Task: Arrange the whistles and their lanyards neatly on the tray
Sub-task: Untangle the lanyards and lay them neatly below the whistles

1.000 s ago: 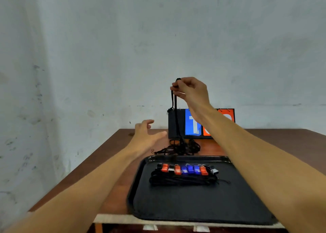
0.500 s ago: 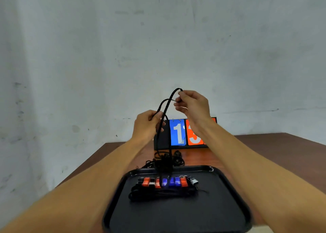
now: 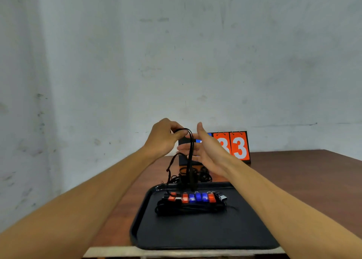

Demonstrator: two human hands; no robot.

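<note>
A black tray (image 3: 205,233) lies on the brown table near its front edge. At the tray's far end sits a row of several red, blue and black whistles (image 3: 195,197) with their black lanyards bundled (image 3: 190,209) in front of them. Behind the tray a tangle of black lanyards (image 3: 194,175) rests on the table. My left hand (image 3: 164,137) pinches the top of one black lanyard (image 3: 190,156), which hangs down to the tray's far rim. My right hand (image 3: 203,150) is open beside it, fingers spread, palm toward the hanging cord.
A flip scoreboard (image 3: 231,147) with orange "33" cards and a blue card stands at the back of the table against a grey wall. The table (image 3: 293,176) stretches to the right; its left edge runs close to the tray.
The lanyard passed from my right hand to my left. My right hand let go and opened. Both hands came lower, and the view tilted so the tray sits further right.
</note>
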